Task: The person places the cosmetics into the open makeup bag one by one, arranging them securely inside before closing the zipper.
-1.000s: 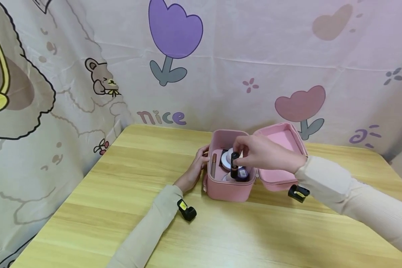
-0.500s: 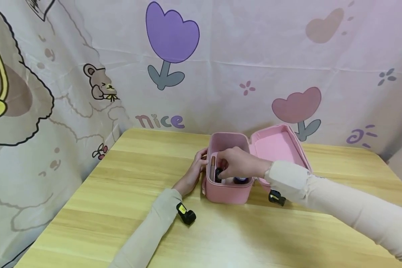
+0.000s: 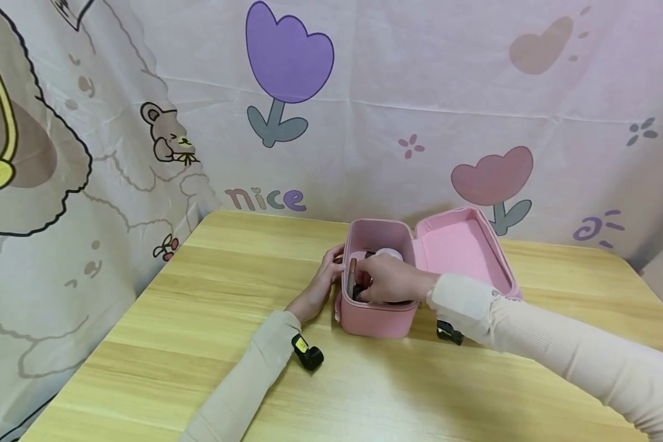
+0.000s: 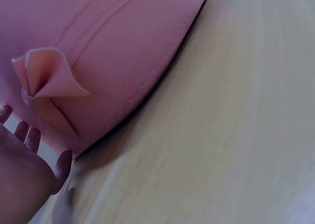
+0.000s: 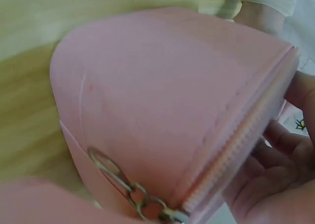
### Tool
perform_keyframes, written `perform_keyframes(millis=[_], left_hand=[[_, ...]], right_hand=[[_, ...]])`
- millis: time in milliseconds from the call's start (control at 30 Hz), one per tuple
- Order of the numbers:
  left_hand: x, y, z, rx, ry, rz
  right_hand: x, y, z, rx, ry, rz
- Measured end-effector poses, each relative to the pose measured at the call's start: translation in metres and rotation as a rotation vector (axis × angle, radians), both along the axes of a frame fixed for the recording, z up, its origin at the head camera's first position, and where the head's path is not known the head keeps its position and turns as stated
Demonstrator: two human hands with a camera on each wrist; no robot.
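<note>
A pink zip-up cosmetic case [image 3: 376, 322] stands on the table with its lid [image 3: 464, 245] folded open to the right. My right hand [image 3: 391, 279] reaches down inside and pinches a small black tube [image 3: 356, 291], mostly hidden by the fingers, near the left wall. Beside it a slim tube with a brown cap [image 3: 352, 269] leans upright. Behind the hand shows part of a white round item [image 3: 390, 252]. My left hand [image 3: 317, 288] rests with extended fingers against the case's left side, close to a pink bow [image 4: 49, 79] in the left wrist view.
A light wooden table [image 3: 243, 258] carries the case. Patterned cloth [image 3: 364, 73] hangs behind and at the left. Metal rings [image 5: 147, 204] hang at the case's side near the zipper [image 5: 231, 140] in the right wrist view.
My right hand has moved left and lower into the case with the black tube, from over the middle to beside the brown-capped tube. The left hand stays at the case's side.
</note>
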State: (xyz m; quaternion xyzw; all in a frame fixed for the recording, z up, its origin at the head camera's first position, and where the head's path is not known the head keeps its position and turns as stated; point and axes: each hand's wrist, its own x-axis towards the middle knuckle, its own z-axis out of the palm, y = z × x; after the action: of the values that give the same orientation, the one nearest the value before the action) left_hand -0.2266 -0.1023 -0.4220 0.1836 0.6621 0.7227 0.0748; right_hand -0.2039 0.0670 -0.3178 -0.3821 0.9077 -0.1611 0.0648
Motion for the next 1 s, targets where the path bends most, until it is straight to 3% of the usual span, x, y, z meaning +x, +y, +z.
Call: perform_keyframes(millis=[367, 733, 867, 1000], left_hand=[[0.0, 0.001, 0.001, -0.012, -0.002, 0.009], [0.0, 0.0, -0.002, 0.005, 0.002, 0.012], [0.001, -0.001, -0.003, 0.006, 0.008, 0.003], [0.0, -0.001, -0.003, 0.006, 0.025, -0.001]], right_hand=[[0.001, 0.007, -0.001, 0.03, 0.088, -0.058], [0.0, 0.011, 0.003, 0.071, 0.053, -0.084], [0.001, 0.016, 0.016, 0.069, 0.089, -0.081], [0.001, 0.026, 0.039, 0.011, 0.134, -0.11]])
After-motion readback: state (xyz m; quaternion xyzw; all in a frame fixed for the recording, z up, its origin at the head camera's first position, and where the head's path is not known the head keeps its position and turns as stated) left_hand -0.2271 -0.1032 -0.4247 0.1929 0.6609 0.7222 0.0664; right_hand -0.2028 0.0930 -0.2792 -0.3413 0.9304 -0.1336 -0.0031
